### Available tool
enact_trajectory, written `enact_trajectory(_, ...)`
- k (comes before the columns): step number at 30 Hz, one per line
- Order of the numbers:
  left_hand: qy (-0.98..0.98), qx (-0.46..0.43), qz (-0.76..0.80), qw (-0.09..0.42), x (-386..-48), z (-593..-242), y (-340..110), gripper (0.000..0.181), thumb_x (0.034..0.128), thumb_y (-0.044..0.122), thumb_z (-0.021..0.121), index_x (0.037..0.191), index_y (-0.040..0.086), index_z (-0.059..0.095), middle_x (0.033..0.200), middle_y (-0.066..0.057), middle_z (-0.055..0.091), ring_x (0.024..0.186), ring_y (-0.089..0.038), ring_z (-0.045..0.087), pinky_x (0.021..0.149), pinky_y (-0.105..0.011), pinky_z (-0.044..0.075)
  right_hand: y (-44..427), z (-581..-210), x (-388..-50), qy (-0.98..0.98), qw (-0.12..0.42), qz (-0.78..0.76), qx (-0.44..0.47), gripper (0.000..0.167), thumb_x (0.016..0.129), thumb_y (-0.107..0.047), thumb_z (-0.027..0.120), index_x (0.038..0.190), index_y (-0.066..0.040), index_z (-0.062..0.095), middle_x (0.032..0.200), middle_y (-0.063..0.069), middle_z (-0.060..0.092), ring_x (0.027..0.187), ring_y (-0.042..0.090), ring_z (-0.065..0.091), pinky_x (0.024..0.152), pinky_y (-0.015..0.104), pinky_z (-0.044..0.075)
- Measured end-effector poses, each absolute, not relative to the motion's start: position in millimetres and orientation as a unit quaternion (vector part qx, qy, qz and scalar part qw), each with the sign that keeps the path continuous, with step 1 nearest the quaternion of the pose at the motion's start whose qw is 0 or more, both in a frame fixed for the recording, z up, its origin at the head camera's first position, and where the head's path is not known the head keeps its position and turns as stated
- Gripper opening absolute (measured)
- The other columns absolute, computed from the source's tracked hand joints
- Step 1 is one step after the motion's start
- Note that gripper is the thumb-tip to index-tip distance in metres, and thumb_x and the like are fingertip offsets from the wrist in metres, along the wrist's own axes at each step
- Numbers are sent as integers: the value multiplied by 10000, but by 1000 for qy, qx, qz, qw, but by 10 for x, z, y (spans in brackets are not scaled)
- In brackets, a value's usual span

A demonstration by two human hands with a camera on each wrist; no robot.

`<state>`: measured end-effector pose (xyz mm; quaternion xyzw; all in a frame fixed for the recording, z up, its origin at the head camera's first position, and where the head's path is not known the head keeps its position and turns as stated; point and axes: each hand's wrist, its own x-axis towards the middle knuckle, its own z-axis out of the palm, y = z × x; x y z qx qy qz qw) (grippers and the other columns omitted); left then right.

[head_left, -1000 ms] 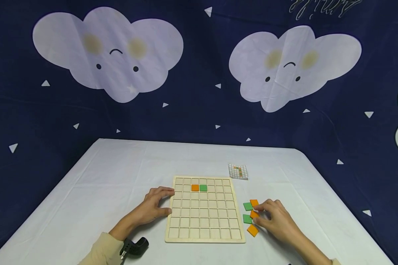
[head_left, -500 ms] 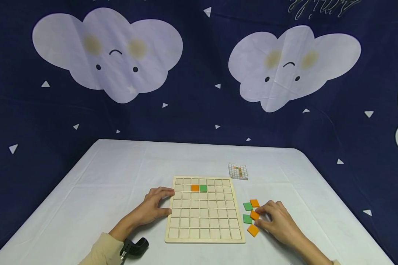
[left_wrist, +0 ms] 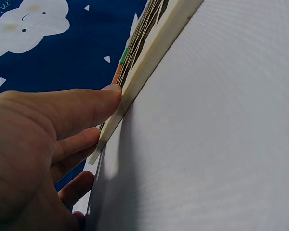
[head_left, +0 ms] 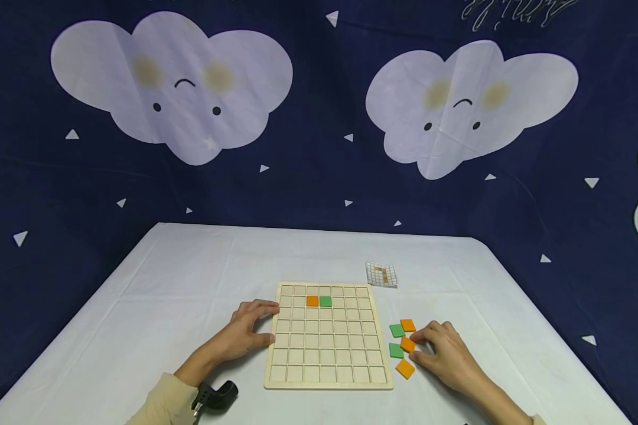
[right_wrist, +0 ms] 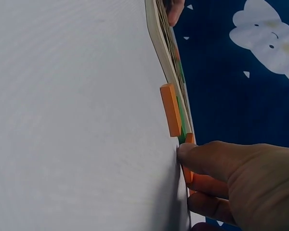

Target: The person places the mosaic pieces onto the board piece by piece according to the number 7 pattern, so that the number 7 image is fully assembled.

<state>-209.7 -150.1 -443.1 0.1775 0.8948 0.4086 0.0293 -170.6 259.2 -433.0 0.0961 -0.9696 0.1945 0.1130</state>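
My left hand (head_left: 246, 332) rests at the left edge of a wooden grid board (head_left: 323, 384), its thumb and fingertips touching the rim. In the left wrist view the thumb (left_wrist: 94, 106) lies against that edge. An orange square tile (head_left: 312, 301) and a green square tile (head_left: 325, 301) sit side by side in the board's second row. Right of the board, my right hand (head_left: 445, 357) pinches an orange tile (head_left: 406, 345) between thumb and index finger; in the right wrist view the thumb partly covers this tile (right_wrist: 189, 139).
Around the pinched tile lie two green tiles (head_left: 397, 330) and two more orange tiles (head_left: 405, 369). A small printed pattern card (head_left: 381, 275) lies beyond the board's far right corner. White cloth covers the table (head_left: 154, 319); a dark blue cloud-printed curtain (head_left: 319, 177) hangs behind.
My right hand has shifted slightly to the right, uncovering more of the middle orange tile. My left hand and the board stay as they were.
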Motion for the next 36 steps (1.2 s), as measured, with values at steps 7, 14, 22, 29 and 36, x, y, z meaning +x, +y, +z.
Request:
enact_trajectory(7,893,188,409,20,-2096,-4447,-1517,531,765,143,740,1266,87,575,1381,-36,497,1292,-287,339,1039,-564,211,2602,-4351,-1706,-968,126,194,103,212,692,-219,804,880,-226,706,834,-172,555,820,42,395,728,252,366)
enact_trajectory(14,893,189,409,25,-2104,-4442,-1509,539,767,148,740,1274,87,570,1389,-35,492,1300,-285,333,1047,-562,199,2607,-4355,-1709,-966,130,198,107,216,693,-203,804,884,-225,707,836,-175,558,813,37,396,719,244,365)
enact_trajectory(22,892,184,413,28,-2097,-4430,-1500,536,763,145,743,1268,84,574,1388,-37,493,1320,-297,323,1062,-578,181,2606,-4348,-1706,-963,137,204,110,217,689,-195,806,877,-233,706,839,-182,567,809,36,404,714,244,362)
enact_trajectory(29,891,184,415,28,-2099,-4429,-1500,533,763,140,742,1266,80,576,1388,-41,491,1329,-306,316,1071,-588,166,2591,-4317,-1699,-961,145,204,115,219,688,-188,800,884,-228,711,846,-175,578,812,42,410,710,240,369)
enact_trajectory(36,891,182,414,27,-2100,-4436,-1503,531,762,147,744,1263,90,579,1386,-31,495,1329,-299,316,1066,-581,183,2525,-4242,-1726,-960,142,210,117,201,708,-198,791,879,-244,698,865,-164,585,842,46,426,731,258,389)
